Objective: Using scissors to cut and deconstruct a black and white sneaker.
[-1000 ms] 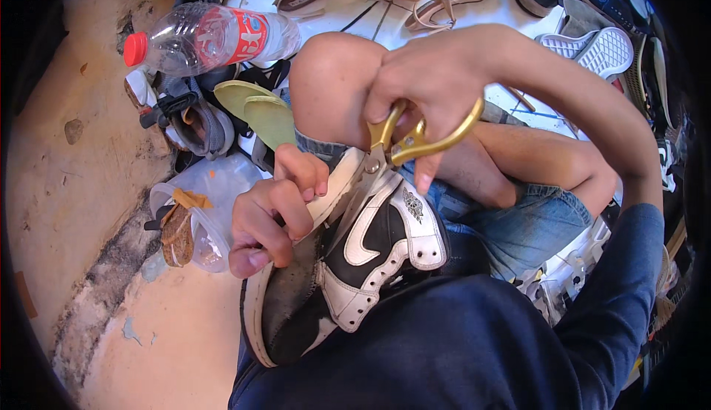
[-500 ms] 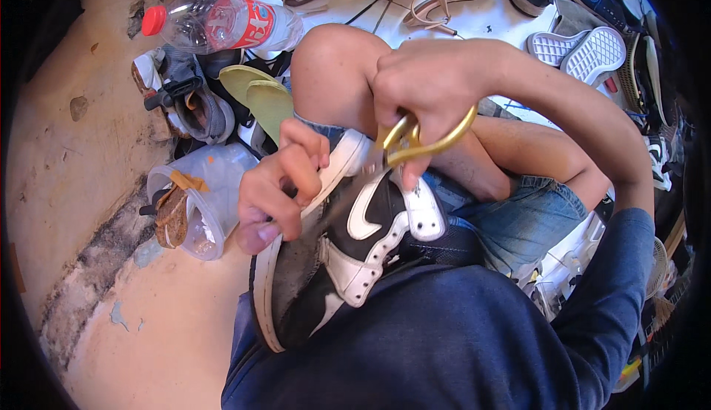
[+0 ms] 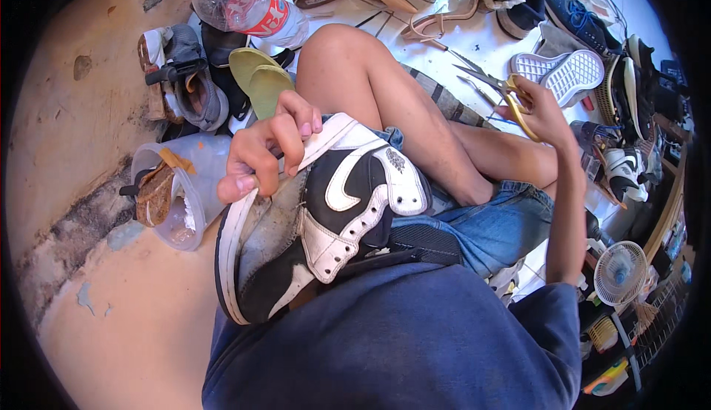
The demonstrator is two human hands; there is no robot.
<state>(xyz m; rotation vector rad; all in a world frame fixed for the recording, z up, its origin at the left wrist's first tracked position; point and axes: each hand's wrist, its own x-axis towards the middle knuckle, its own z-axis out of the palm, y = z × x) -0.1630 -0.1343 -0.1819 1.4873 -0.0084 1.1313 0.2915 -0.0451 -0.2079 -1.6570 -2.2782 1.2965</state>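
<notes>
Scissors (image 3: pixel 498 85) blades half hidden — right hand (image 3: pixel 544 110).

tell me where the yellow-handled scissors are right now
In the head view the yellow-handled metal scissors are at upper right, held in the right hand stretched out over the white floor, blades pointing left, beside the upturned white patterned shoe sole.
</notes>
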